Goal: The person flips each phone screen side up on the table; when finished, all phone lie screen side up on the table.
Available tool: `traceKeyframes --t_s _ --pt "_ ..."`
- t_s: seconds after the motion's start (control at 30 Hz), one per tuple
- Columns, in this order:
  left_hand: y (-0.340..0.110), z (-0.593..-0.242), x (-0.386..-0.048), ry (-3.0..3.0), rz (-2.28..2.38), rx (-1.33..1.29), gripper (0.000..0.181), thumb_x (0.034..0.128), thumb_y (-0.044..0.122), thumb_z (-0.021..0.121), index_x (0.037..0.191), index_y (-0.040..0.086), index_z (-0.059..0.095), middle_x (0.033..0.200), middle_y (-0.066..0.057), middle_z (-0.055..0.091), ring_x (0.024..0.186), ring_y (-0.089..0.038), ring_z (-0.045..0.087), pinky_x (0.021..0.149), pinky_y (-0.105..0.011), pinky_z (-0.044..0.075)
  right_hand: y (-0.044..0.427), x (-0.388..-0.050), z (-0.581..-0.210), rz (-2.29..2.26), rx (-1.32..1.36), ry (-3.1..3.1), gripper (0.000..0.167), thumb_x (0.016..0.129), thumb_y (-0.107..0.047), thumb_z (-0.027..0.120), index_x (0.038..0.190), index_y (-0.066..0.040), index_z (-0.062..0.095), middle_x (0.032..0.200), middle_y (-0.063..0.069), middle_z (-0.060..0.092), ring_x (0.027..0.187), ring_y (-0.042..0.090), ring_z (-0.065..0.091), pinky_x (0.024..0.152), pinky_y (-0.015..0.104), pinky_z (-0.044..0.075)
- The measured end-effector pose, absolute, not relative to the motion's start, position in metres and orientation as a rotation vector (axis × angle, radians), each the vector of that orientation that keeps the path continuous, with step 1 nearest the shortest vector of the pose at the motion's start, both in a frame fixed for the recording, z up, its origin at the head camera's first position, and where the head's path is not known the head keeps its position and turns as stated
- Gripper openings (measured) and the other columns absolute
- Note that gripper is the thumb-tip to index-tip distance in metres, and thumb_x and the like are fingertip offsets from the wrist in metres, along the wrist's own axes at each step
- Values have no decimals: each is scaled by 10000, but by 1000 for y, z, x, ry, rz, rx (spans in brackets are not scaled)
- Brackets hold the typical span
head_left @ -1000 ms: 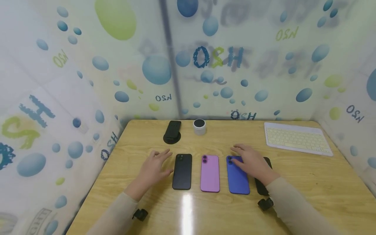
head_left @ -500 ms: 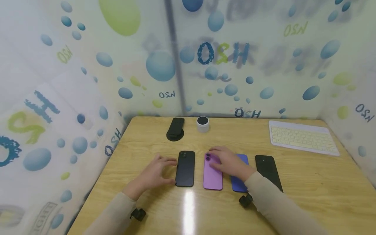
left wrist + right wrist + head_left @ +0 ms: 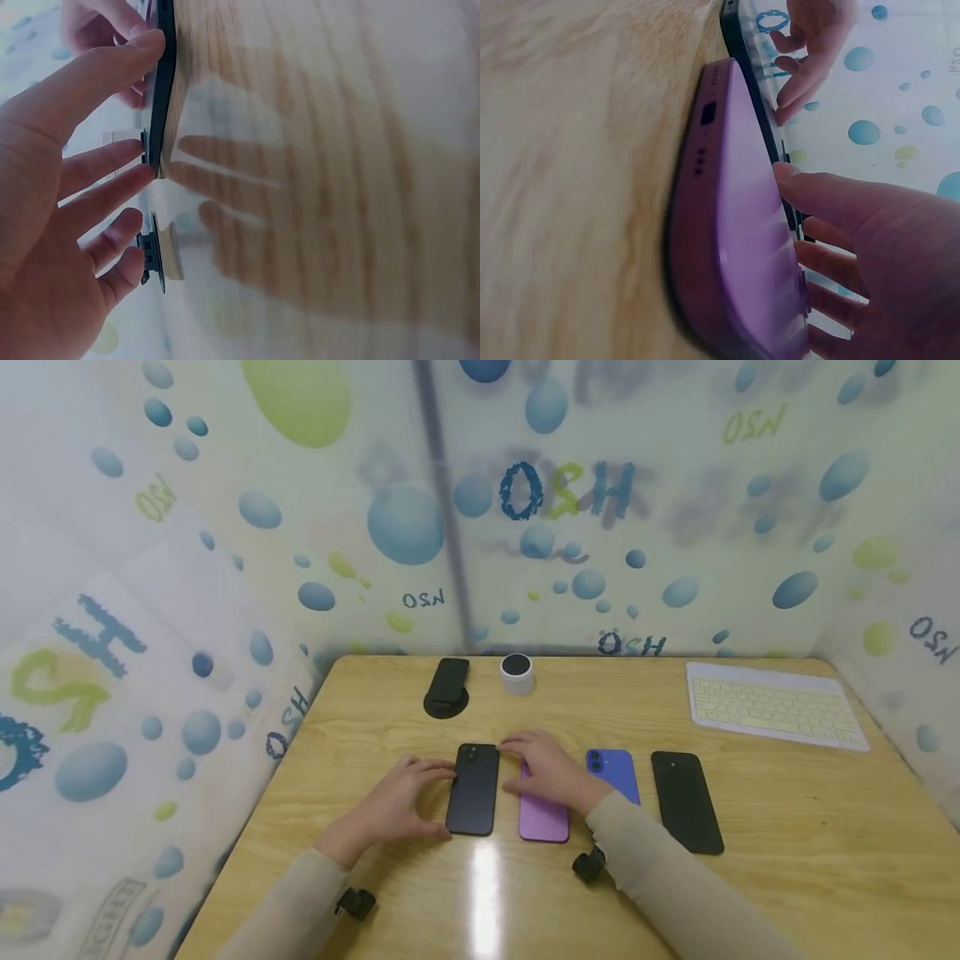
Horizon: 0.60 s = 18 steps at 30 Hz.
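Note:
A dark phone [image 3: 472, 793] lies face down on the table. My left hand [image 3: 393, 806] is at its left edge, fingers spread and slightly bent; in the left wrist view thumb and fingertips of the left hand [image 3: 82, 187] meet or nearly meet the phone's edge [image 3: 163, 82]. Over the pink-purple phone [image 3: 544, 818] hovers my right hand [image 3: 551, 772], its fingertips near the dark phone's right edge. The right wrist view shows the right hand [image 3: 885, 247] above the purple phone [image 3: 757, 217], fingers loosely bent, holding nothing.
Right of these lie a blue phone [image 3: 617, 774] and a black phone [image 3: 687, 802]. Farther back are a black stand [image 3: 447, 689] bearing a dark device, a small white cylinder [image 3: 517, 675] and a white keyboard [image 3: 776, 706]. Patterned curtains surround the table.
My right hand has moved left from the blue phone, across the purple one, to beside the dark phone. The left hand has come slightly closer to the dark phone's left edge.

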<state>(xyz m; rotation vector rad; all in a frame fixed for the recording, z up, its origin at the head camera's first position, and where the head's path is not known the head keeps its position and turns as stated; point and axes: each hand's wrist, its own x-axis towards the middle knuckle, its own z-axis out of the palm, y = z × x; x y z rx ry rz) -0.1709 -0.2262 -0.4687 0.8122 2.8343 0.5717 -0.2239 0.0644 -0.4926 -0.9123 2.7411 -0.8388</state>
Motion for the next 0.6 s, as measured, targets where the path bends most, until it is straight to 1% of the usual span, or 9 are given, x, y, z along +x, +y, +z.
traceKeyframes --t_s 0.17,0.3,0.4,0.6 --pt "-227 -469 -173 2822 570 820 803 697 476 925 1385 161 656 1494 0 582 1131 -165 447 978 -425 450 58 -225 -492 -820 -894 2739 659 859 -377 840 1424 -113 625 1482 70 590 1407 308 482 1188 501 355" --pt "-227 -471 -173 2826 562 817 801 695 470 930 1383 164 655 1491 -2 580 1128 -165 440 971 -423 452 54 -224 -493 -849 -918 2735 696 829 -372 860 1414 -73 628 1475 91 592 1406 329 483 1184 511 354" --pt "-227 -473 -174 2835 545 825 802 692 480 930 1379 168 656 1492 2 576 1143 -166 447 979 -429 458 52 -223 -493 -847 -911 2739 733 807 -377 873 1419 -61 624 1487 99 577 1413 327 477 1188 511 347" --pt "-223 -471 -176 2857 510 842 810 673 490 929 1367 166 668 1495 -2 572 1194 -192 477 1017 -462 463 51 -222 -493 -894 -856 2735 777 749 -336 916 1415 -57 630 1495 92 569 1425 324 472 1191 519 343"
